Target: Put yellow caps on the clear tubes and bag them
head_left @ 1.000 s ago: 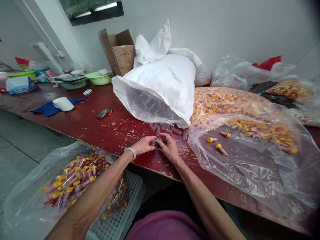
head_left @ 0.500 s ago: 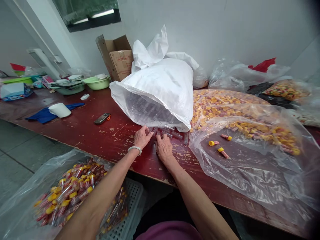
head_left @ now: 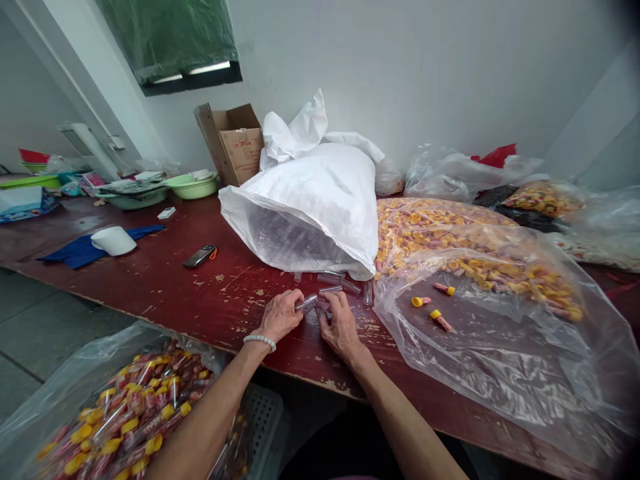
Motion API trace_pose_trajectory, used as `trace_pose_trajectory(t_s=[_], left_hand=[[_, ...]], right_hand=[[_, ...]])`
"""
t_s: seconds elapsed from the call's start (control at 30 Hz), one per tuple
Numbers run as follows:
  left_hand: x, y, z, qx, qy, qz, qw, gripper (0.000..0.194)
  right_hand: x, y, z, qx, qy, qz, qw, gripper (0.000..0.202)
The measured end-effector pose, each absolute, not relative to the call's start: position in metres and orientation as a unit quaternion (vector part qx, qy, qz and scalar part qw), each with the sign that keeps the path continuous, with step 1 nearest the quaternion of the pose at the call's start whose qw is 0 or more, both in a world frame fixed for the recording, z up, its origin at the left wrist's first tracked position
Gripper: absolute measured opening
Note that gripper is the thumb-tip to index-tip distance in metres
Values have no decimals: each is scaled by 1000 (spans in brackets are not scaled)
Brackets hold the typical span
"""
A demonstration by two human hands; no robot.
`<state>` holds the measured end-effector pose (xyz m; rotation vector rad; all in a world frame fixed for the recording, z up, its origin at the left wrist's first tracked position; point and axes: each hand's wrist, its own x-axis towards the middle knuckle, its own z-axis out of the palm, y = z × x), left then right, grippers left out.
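Note:
My left hand [head_left: 281, 316], with a pale bead bracelet at the wrist, is closed on a clear plastic tube [head_left: 307, 303] just above the red tabletop. My right hand [head_left: 341, 327] is beside it, its fingers curled round another clear tube that they partly hide. One more clear tube [head_left: 330, 289] lies against the right fingertips. Several loose tubes [head_left: 351, 287] are scattered between the hands and the mouth of a white sack [head_left: 325, 193]. Inside the sack, more clear tubes are visible.
To the right, a clear plastic sheet [head_left: 465, 353] bears a heap of yellow-capped pieces [head_left: 450, 227]. At lower left stands a bag of filled, yellow-capped tubes [head_left: 125, 407]. A phone [head_left: 200, 256], a white cup [head_left: 114, 241] and a cardboard box [head_left: 241, 155] are left of the sack.
Both hands have drawn back from the sack's mouth toward the table's front edge, bringing clear tubes along. The camera view has tilted up slightly.

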<state>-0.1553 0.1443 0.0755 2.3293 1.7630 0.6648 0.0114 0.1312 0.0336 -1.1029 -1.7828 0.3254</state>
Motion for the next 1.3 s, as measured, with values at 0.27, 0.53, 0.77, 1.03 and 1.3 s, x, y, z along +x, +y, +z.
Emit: trace_pose_trajectory(t_s=[0.27,0.53,0.77,1.03,1.3], left_hand=[[-155,129,91,808,501,270,153,12],[-138,138,71,593,470,461,464,29],[-131,132,53,612,451,439,479,45],[-122,139,45,699,493,419,303,54],[-117,137,46,619,498,492,355,41]], right_hand=[[14,131,30,-422,-755,194,463,33],[14,129,32,-474,-727,237,437,33],[16,130,35,-490,-720,233,433,39],[17,123,32,-476,-784,192,349,70],[26,123,35,-594,-729,27,340,51]])
